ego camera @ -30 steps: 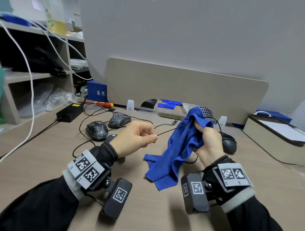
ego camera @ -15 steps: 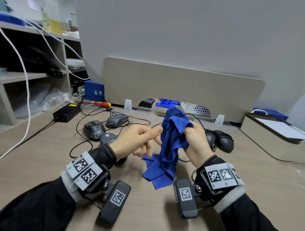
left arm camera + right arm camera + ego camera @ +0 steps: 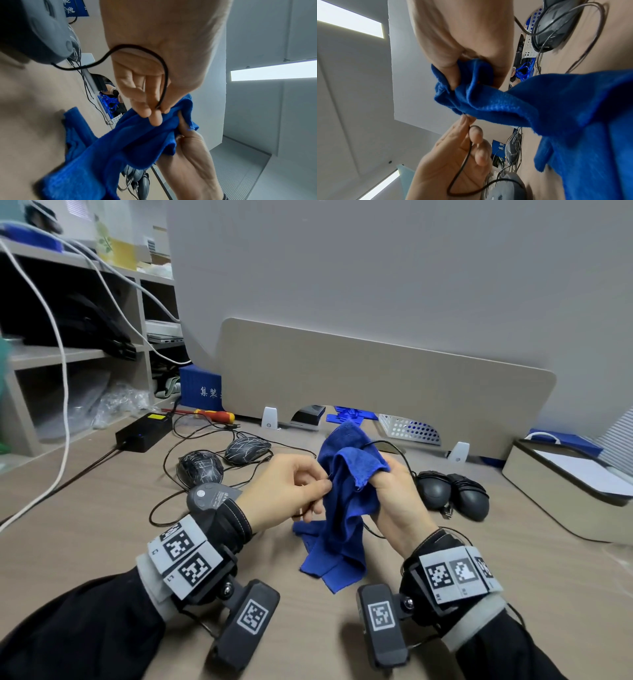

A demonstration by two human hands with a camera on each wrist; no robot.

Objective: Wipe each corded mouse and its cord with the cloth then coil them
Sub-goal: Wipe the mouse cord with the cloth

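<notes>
Work is in progress on one cord (image 3: 164, 75). The left hand (image 3: 291, 491), at frame centre in the head view, pinches this cord between thumb and fingertips right at the edge of the blue cloth (image 3: 342, 508). The right hand (image 3: 394, 501) grips the bunched cloth, with the cord running through the fold.

Judged progress: two dark mice (image 3: 452, 494) at centre right lie with cords wound around them and appear finished. Two patterned mice (image 3: 219, 462) at centre left sit among loose cords on the bench (image 3: 85, 525), apparently still to do. A grey mouse (image 3: 209, 496) behind the left wrist seems to be the one in hand.

The cord's path inside the cloth is hidden. Which loose cord belongs to which mouse cannot be traced.
</notes>
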